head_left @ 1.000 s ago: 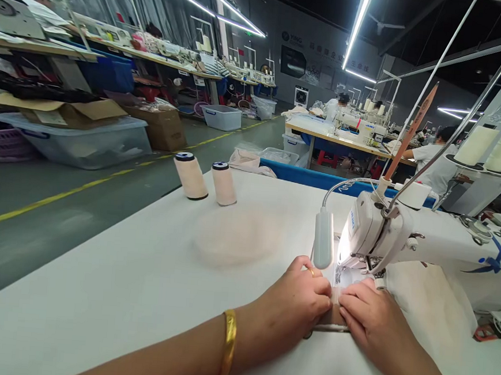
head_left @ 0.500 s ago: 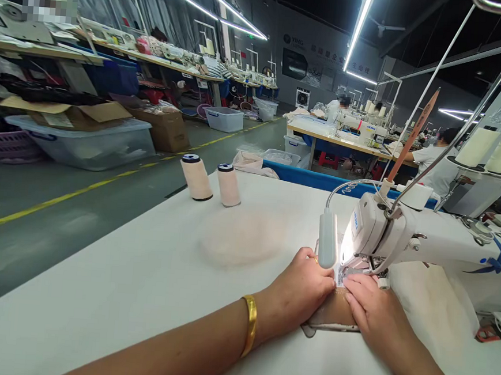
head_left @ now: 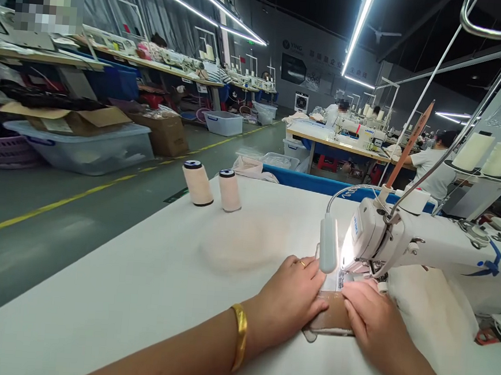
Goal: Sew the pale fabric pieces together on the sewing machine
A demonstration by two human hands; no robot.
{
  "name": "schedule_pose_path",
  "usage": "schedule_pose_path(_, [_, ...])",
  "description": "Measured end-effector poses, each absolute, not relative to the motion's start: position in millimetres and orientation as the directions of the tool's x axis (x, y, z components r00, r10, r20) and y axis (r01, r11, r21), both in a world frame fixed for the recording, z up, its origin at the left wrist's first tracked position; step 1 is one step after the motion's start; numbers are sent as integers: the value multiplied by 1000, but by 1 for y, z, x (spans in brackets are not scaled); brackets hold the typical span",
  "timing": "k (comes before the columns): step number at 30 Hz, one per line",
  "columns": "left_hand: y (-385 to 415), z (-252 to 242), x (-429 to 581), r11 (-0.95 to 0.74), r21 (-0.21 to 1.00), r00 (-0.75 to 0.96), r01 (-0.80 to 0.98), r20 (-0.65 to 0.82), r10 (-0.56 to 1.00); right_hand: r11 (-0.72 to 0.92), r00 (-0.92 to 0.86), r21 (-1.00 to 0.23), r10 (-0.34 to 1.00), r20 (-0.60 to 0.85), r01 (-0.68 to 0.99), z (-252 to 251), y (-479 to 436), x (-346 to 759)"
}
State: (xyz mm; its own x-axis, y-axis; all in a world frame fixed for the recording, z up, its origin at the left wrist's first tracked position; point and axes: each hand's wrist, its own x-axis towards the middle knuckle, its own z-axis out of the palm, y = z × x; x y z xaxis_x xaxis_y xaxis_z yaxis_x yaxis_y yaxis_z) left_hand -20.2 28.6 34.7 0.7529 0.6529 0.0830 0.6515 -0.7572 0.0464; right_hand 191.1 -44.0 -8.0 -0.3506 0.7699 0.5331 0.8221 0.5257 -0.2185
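Observation:
My left hand (head_left: 292,289), with a gold ring and a bangle (head_left: 239,337), lies flat on the table just left of the needle area. Its fingers are stretched out and the thumb is apart, touching the edge of the brown plate (head_left: 333,314). Close in front of the presser foot, my right hand (head_left: 372,318) has its fingers bent and pressed together; whatever they may pinch is hidden. Both hands are at the lit needle end of a white sewing machine (head_left: 437,240). A small grey lamp (head_left: 329,246) hangs over the left fingertips.
Two pale thread cones (head_left: 199,183) stand at the back left of the white table (head_left: 138,294). Pale fabric (head_left: 424,299) lies under the machine arm. Another thread stand (head_left: 479,174) rises at right. Beyond are a blue trough (head_left: 307,180), plastic bins (head_left: 224,123) and co-workers' benches.
My left hand has drawn back a little to the left from the presser foot, and its fingers have spread. The right hand has hardly moved. The view has shifted slightly.

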Motion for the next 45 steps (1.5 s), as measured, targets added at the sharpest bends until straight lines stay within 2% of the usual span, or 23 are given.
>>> schedule_pose_path(2, [21,44,-24,-784,53,784,619,21,621,592,-395,-226,729,559,773,-4,-47,184])
schedule_pose_path(5, [19,57,-33,-792,160,802,590,-5,597,674,-495,-215,688,530,707,1,-51,172])
schedule_pose_path(7, [26,60,-40,-746,195,751,637,61,658,725,-555,-215,653,515,654,2,-53,168])
schedule_pose_path(10, [41,54,-45,-715,183,695,675,169,699,777,-606,-246,612,509,579,1,-55,165])
schedule_pose_path(17, [51,29,-39,-733,186,706,654,198,680,788,-684,-294,615,392,540,3,-61,167])
schedule_pose_path(23, [53,27,-34,-667,381,671,640,146,727,760,-698,-325,647,305,563,22,-68,163])
schedule_pose_path(27, [56,29,-36,-638,447,656,627,137,742,708,-665,-366,701,260,604,34,-70,166])
schedule_pose_path(34, [64,38,-45,-540,590,624,600,77,777,699,-613,-358,715,336,619,30,-66,178])
schedule_pose_path(39, [56,44,-42,-542,664,651,516,108,752,646,-545,-440,763,347,624,21,-66,183])
schedule_pose_path(41, [48,44,-38,-616,650,693,444,186,696,604,-442,-451,793,418,657,15,-64,184])
schedule_pose_path(45, [28,38,-28,-802,510,767,312,363,529,532,-297,-463,821,488,709,8,-61,180])
